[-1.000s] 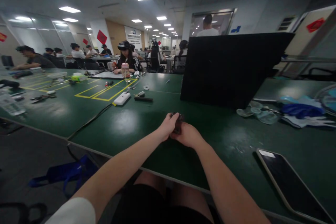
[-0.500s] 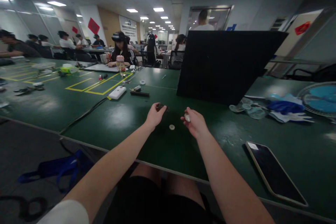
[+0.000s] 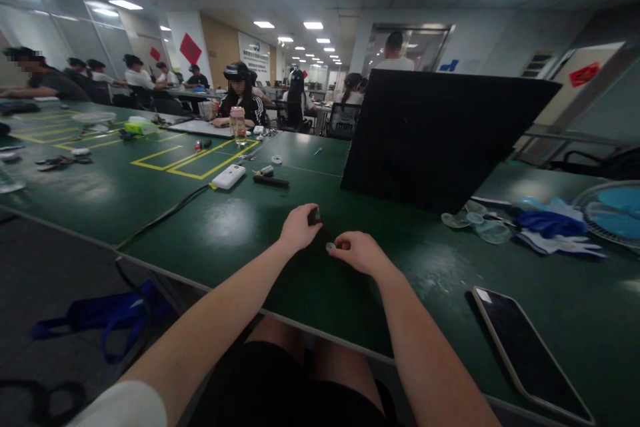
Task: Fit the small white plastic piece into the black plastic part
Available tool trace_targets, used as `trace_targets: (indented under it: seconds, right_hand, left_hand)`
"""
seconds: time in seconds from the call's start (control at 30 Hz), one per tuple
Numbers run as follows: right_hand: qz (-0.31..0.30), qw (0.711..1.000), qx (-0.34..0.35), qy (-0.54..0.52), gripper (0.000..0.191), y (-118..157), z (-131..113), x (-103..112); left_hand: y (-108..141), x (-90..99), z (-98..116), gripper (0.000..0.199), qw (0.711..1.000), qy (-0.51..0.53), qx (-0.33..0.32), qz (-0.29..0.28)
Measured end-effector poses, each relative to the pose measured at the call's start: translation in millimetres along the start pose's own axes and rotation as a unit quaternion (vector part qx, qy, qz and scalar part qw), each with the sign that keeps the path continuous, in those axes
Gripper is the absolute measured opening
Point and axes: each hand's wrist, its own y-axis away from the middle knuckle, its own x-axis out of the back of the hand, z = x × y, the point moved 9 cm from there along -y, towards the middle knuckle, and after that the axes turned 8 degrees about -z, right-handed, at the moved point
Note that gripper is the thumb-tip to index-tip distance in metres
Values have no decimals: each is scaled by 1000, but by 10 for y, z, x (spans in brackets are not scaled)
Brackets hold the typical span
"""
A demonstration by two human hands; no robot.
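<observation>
My left hand (image 3: 299,227) is closed around a small dark object (image 3: 315,215), which shows at its fingertips just over the green table. What kind of thing it is I cannot make out. My right hand (image 3: 361,251) reaches in from the right, its thumb and forefinger pinched at a small pale round disc (image 3: 329,247). Whether the disc is lifted off the table is too small to tell. The inside of the right palm is hidden from view.
A large black panel (image 3: 440,140) stands tilted behind my hands. A phone (image 3: 533,353) lies at right front, with gloves (image 3: 555,227) beyond. A white box-like device (image 3: 229,177) with a cable and a dark bar (image 3: 271,181) lie left. Co-workers sit farther back.
My right hand has moved down and left onto the pale disc, which lay untouched between the hands. The whitish thing in that hand is now hidden. My left hand has turned slightly.
</observation>
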Motion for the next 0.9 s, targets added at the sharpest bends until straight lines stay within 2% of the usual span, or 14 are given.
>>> trace_targets:
  seconds: [0.1,0.17,0.3,0.43,0.53,0.63,0.73,0.83,0.9]
  right_hand:
    - [13,1000,-22,-18,34,-57,106,14]
    - [20,998,-49,-34,32,-72,184,29]
    - [55,993,-73,-78,28,-37,248,128]
    - [116,983,-24,-142,35,38,136,269]
    - [133,986,46,-93,35,85,-94,288]
    - [130,989,75,-16,28,112,-251,240]
    - [155,986,54,-1,24,127,-213,270]
    - [192,981,6,9,33,139,-69,345]
    - [193,981,-3,23,28,128,-21,351]
  left_hand:
    - [57,102,55,51,997,-61,7,41]
    - [80,115,57,51,997,-65,17,45]
    - [72,-13,67,54,999,-36,14,-16]
    - [72,-116,149,53,998,-12,-25,-51]
    - [93,-198,228,51,995,7,-61,-80]
    - [124,-298,278,52,989,25,-79,-120]
    - [141,-352,283,53,987,32,-77,-138]
    - [145,-372,285,54,986,33,-81,-141]
    - [145,-375,287,54,986,35,-85,-140]
